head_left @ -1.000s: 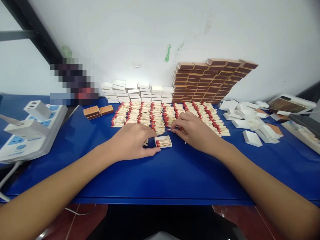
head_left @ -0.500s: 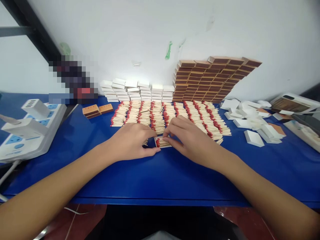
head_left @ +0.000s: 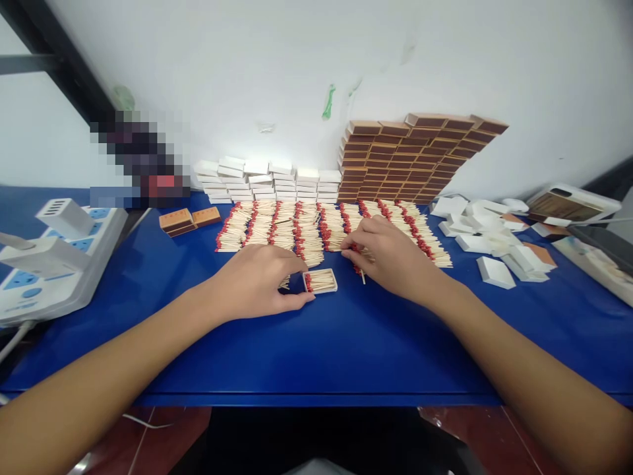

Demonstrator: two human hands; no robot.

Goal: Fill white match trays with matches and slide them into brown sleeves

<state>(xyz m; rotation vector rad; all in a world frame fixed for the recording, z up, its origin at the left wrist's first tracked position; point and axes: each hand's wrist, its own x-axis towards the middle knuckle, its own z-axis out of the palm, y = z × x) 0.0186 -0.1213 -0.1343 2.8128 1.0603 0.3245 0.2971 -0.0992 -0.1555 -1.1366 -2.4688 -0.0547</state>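
Note:
My left hand (head_left: 260,280) curls around the left end of a small white matchbox tray (head_left: 320,282) that lies on the blue table (head_left: 321,349), thumb and fingers pinching it. The tray holds red-tipped matches. My right hand (head_left: 388,254) rests on the rows of loose matches (head_left: 297,227) just right of the tray, its fingers bent and pinched on a few matches. A single match (head_left: 362,277) lies by that hand.
White inner trays (head_left: 270,179) and brown matchbox sleeves (head_left: 410,158) are stacked against the wall. Loose white trays (head_left: 494,241) lie at the right, two brown boxes (head_left: 188,219) at the left. A power strip with chargers (head_left: 54,254) sits far left, a phone-like case (head_left: 568,206) far right.
My right hand went from the match pile to the tray, then back right onto the matches. The left hand has stayed on the tray.

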